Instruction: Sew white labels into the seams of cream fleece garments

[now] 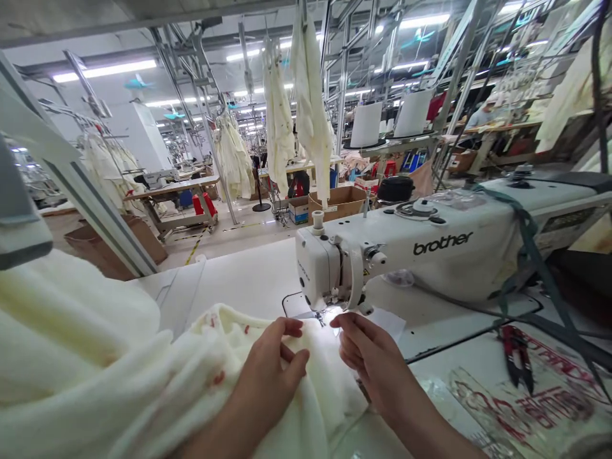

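Cream fleece fabric (210, 376) with small reddish-brown marks lies bunched over the left and front of the sewing table, and its edge reaches the needle area. Over this fabric is my left hand (275, 363), thumb and forefinger apart with nothing seen between them. My right hand (366, 350) is closed in a pinch just right of the needle; whatever its fingertips hold is too small to make out. The white sewing machine (382, 248) stands behind both hands, its lamp lighting the presser foot (321, 317).
Red-handled snips (516, 357) lie on a printed plastic bag (535, 408) at the right. A green strap (526, 236) hangs over the machine arm. Thread cones (366, 125) stand behind, with cream garments (310, 95) hanging and a cardboard box (339, 199) on the floor.
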### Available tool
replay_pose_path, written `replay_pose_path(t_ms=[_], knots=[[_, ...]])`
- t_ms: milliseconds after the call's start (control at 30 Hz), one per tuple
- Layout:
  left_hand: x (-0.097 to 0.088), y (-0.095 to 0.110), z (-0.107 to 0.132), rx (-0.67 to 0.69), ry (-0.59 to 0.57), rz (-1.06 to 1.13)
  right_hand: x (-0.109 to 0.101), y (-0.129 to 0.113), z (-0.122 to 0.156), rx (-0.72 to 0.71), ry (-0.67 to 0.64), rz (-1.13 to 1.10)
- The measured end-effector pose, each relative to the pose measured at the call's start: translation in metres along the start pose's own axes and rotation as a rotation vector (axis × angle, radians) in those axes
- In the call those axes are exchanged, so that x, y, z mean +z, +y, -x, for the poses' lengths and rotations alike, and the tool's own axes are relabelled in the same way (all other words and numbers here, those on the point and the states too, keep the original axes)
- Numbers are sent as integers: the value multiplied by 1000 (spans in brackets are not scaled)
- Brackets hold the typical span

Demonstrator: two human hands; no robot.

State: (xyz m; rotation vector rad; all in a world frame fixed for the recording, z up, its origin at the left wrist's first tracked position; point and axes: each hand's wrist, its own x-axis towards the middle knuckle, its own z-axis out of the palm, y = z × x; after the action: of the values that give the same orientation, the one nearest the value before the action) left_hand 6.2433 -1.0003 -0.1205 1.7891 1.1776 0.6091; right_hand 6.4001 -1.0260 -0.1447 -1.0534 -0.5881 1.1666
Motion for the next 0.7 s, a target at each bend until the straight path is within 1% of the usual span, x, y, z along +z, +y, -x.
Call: replay_pose_path(t_ms=[133,233,333,467,533,633,700], knots=[[3,2,1,12,7,-86,11,7,-5,-5,-37,73],[2,3,2,9,-2,-124,12,12,-9,-39,-15,111],[1,3,3,17,-25,-140,-1,10,-11,-44,25,168],[2,2,5,72,-36,-142,-20,3,-20,-33,54,278],[3,0,4,88,-32,-142,-22,0,-28,-18,26,349],[3,-3,4,91,-47,-166,-18,-3,-34,13,-70,477],[1,-3,5,112,-62,-189,-17,-5,-33,16,-137,549]])
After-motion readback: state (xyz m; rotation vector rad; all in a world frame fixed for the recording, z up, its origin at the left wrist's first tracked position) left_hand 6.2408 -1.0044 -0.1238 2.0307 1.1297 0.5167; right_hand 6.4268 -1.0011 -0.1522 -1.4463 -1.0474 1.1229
